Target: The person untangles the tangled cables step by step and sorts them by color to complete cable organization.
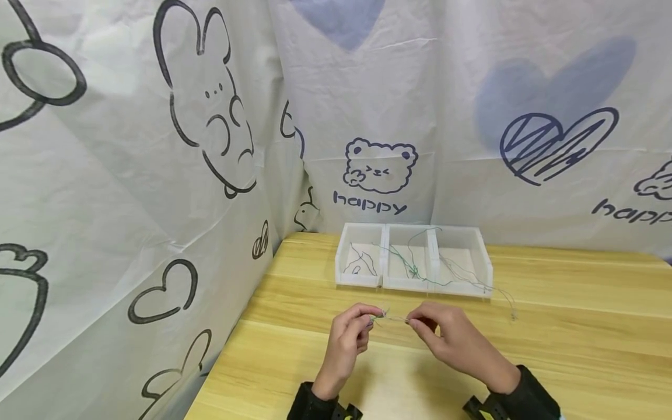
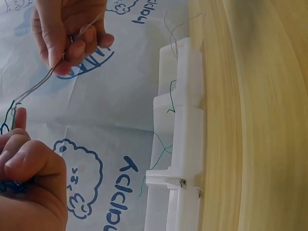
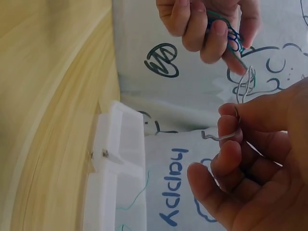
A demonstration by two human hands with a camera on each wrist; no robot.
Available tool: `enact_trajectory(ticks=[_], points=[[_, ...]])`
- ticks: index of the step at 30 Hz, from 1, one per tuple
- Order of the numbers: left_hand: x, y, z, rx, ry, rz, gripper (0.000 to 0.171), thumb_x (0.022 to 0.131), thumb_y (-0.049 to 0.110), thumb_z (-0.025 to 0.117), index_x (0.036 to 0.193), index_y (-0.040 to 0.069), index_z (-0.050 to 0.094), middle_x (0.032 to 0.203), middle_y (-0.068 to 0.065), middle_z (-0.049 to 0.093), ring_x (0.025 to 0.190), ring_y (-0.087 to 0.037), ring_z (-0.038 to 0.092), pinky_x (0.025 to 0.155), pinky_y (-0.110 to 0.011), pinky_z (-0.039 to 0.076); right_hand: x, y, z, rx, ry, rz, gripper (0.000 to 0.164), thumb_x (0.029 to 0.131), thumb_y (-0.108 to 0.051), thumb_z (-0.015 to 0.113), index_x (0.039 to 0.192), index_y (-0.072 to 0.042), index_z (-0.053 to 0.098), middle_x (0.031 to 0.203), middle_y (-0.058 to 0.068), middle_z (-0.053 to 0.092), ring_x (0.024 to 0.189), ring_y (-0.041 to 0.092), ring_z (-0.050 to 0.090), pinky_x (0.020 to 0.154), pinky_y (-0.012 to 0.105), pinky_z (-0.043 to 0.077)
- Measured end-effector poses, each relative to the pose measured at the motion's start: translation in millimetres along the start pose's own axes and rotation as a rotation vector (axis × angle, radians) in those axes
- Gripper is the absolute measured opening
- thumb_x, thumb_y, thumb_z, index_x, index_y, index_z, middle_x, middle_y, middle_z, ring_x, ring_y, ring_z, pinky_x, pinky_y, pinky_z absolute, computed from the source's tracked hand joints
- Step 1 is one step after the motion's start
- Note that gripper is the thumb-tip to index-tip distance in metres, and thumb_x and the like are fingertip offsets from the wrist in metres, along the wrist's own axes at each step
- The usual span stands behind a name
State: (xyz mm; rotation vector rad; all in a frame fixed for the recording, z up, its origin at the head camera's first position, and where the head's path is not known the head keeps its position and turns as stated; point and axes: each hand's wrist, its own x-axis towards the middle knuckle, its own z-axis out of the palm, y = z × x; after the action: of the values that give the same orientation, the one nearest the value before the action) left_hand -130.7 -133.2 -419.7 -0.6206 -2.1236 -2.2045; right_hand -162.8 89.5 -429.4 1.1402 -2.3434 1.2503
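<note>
My left hand (image 1: 343, 344) holds a small bunch of green wire (image 3: 217, 15) and blue wire (image 3: 232, 32) between curled fingers, low over the table. Opposite it, my right hand (image 1: 457, 338) pinches a thin grey wire (image 2: 36, 86) between thumb and forefinger. That grey wire is doubled and spans the short gap between the hands, its far bend meeting the green wire at my left fingertips. In the right wrist view its bent tail sticks out past my right fingers. Part of the bunch is hidden inside the left hand.
Beyond the hands stands a white three-compartment tray (image 1: 406, 284) on the wooden table (image 1: 577, 326). Dark wires (image 1: 362, 256) lie in its left compartment, green wires (image 1: 412, 268) in the middle, grey wires (image 1: 467, 273) at right, some trailing over the front. A printed curtain (image 1: 210, 221) hangs left and behind.
</note>
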Motion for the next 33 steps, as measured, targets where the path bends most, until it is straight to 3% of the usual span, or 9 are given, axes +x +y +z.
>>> enact_trajectory(ticks=[6, 10, 15, 21, 25, 29, 33], points=[[-0.5, -1.4, -1.2, 0.073, 0.053, 0.041, 0.021, 0.098, 0.006, 0.045, 0.111, -0.006, 0.057, 0.065, -0.005, 0.041, 0.046, -0.008, 0.029, 0.043, -0.022, 0.028, -5, 9, -12, -0.084, 0.036, 0.085, 0.014, 0.093, -0.012, 0.059, 0.095, -0.024, 0.064, 0.076, -0.017, 0.054, 0.063, 0.0, 0.049, 0.055, 0.021, 0.043], [-0.3, -3.6, -2.6, 0.105, 0.098, 0.036, 0.019, 0.097, 0.008, 0.05, 0.11, -0.003, 0.058, 0.071, -0.013, 0.05, 0.048, -0.007, 0.038, 0.045, -0.02, 0.034, -9, 20, -28, -0.157, 0.109, 0.13, 0.013, 0.089, -0.01, 0.063, 0.095, -0.021, 0.066, 0.075, -0.016, 0.055, 0.059, 0.002, 0.047, 0.052, 0.021, 0.041], [0.9, -14.1, -4.5, 0.08, 0.14, 0.018, 0.017, 0.093, 0.007, 0.056, 0.108, -0.001, 0.059, 0.074, -0.02, 0.057, 0.048, -0.012, 0.047, 0.044, -0.022, 0.041, -12, 35, -51, -0.248, 0.177, 0.203, 0.011, 0.089, -0.011, 0.064, 0.097, -0.017, 0.068, 0.075, -0.012, 0.057, 0.058, 0.005, 0.047, 0.05, 0.022, 0.039], [1.5, -32.7, -8.1, 0.04, 0.163, 0.008, 0.016, 0.091, 0.013, 0.061, 0.106, 0.007, 0.059, 0.073, -0.013, 0.065, 0.049, -0.02, 0.056, 0.048, -0.031, 0.05, -10, 54, -73, -0.35, 0.133, 0.306, 0.014, 0.092, -0.018, 0.061, 0.1, -0.009, 0.068, 0.078, -0.004, 0.061, 0.063, 0.007, 0.05, 0.052, 0.025, 0.04], [0.4, -28.5, -8.8, 0.012, 0.155, -0.026, 0.021, 0.091, 0.015, 0.062, 0.107, 0.003, 0.056, 0.079, -0.016, 0.066, 0.056, -0.026, 0.061, 0.056, -0.035, 0.052, -5, 72, -85, -0.378, 0.081, 0.37, 0.018, 0.093, -0.019, 0.059, 0.1, -0.005, 0.068, 0.08, -0.001, 0.062, 0.066, 0.012, 0.051, 0.054, 0.028, 0.04], [-1.0, -12.9, -5.4, 0.024, 0.161, -0.031, 0.021, 0.09, 0.013, 0.063, 0.103, -0.002, 0.057, 0.083, -0.018, 0.063, 0.061, -0.022, 0.061, 0.057, -0.033, 0.052, 2, 92, -90, -0.391, 0.079, 0.415, 0.019, 0.092, -0.016, 0.058, 0.099, -0.001, 0.068, 0.08, 0.005, 0.064, 0.063, 0.016, 0.053, 0.053, 0.03, 0.04], [-2.4, -2.5, -1.3, 0.041, 0.161, -0.016, 0.019, 0.089, 0.009, 0.063, 0.1, -0.004, 0.056, 0.084, -0.016, 0.056, 0.062, -0.015, 0.056, 0.054, -0.031, 0.051, 10, 101, -88, -0.391, 0.097, 0.469, 0.036, 0.093, -0.02, 0.056, 0.114, 0.009, 0.059, 0.092, 0.023, 0.064, 0.063, 0.021, 0.057, 0.048, 0.03, 0.038]])
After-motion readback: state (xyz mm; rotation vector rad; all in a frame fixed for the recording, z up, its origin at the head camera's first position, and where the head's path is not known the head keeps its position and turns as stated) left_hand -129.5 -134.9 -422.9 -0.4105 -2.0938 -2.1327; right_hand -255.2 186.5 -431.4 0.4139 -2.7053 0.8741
